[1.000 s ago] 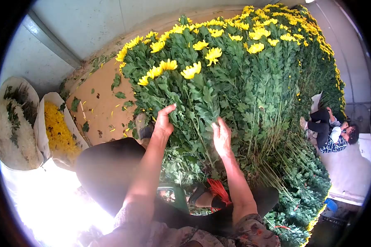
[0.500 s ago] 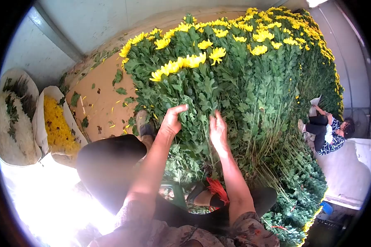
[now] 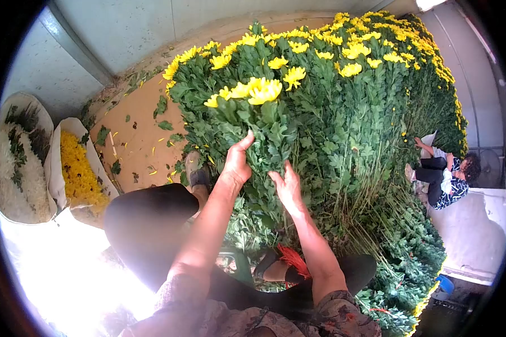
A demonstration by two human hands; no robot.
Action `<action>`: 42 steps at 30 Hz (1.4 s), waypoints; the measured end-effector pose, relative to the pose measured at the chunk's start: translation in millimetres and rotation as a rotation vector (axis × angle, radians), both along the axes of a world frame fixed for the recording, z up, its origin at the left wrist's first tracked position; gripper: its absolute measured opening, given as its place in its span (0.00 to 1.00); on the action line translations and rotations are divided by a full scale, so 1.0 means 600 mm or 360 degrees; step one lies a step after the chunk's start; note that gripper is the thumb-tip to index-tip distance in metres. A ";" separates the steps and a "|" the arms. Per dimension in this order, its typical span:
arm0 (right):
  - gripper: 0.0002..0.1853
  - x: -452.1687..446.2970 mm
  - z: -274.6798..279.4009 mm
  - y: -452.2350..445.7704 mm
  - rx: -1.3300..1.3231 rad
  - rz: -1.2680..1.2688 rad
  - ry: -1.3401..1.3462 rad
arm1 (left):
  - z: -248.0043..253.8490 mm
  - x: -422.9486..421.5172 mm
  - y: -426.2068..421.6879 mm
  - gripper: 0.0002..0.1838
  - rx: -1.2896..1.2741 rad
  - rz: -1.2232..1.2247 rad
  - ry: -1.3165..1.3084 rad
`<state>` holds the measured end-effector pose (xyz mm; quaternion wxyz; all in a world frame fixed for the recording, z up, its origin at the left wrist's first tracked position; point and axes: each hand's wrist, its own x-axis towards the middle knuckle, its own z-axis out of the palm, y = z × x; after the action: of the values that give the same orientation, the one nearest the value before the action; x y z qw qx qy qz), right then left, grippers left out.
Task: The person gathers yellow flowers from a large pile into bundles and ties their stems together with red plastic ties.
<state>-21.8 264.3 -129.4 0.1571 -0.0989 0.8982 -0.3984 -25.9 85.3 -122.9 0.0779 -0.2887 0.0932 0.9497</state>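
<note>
A bunch of yellow chrysanthemums stands upright in front of me, its few flower heads gathered at the top above leafy green stems. My left hand grips the bunch from the left, thumb pointing up and fingers curled behind the leaves. From the right, my right hand closes on the stems a little lower, its thumb in front and the other fingers partly hidden. Red strings hang by my right knee, below the bunch.
A long pile of chrysanthemums rises behind and to the right. Two white sacks stand at the left, one with yellow petals, one with white flowers. A co-worker sits at the far right. Leaves litter the brown floor.
The bunch's flower heads have drawn closer together. My right hand has moved left and slightly down against the stems. The co-worker's arm has reached out toward the pile.
</note>
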 end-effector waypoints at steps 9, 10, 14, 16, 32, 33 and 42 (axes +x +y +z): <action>0.45 -0.004 0.042 0.005 -0.0273 0.0229 -0.0251 | 0.025 0.028 0.011 0.20 -0.0479 -0.0346 0.0293; 0.47 -0.004 0.031 0.013 -0.0302 0.0284 -0.0322 | 0.034 0.031 0.010 0.18 -0.0469 -0.0400 0.0221; 0.55 0.023 0.002 0.018 -0.0371 0.0378 -0.0260 | 0.044 0.047 0.022 0.17 -0.0570 -0.0151 0.0010; 0.50 0.056 0.012 0.013 -0.0247 0.0202 -0.0295 | 0.069 0.050 0.004 0.15 -0.0501 0.0092 -0.0048; 0.42 0.035 0.163 -0.077 -0.0335 0.1045 -0.0301 | 0.203 0.138 -0.126 0.09 -0.0864 0.0380 -0.0149; 0.36 0.000 0.131 -0.070 -0.0201 0.0692 -0.0261 | 0.186 0.130 -0.128 0.09 -0.0841 0.0414 -0.0205; 0.30 -0.287 -0.029 0.053 0.1175 -0.0068 0.0579 | 0.151 0.095 -0.083 0.13 -0.0770 0.0261 -0.0566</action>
<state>-193.9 295.9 -146.7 0.0123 -0.0861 0.9958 -0.0286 31.0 35.4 -32.6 -0.0548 -0.4670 0.2778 0.8377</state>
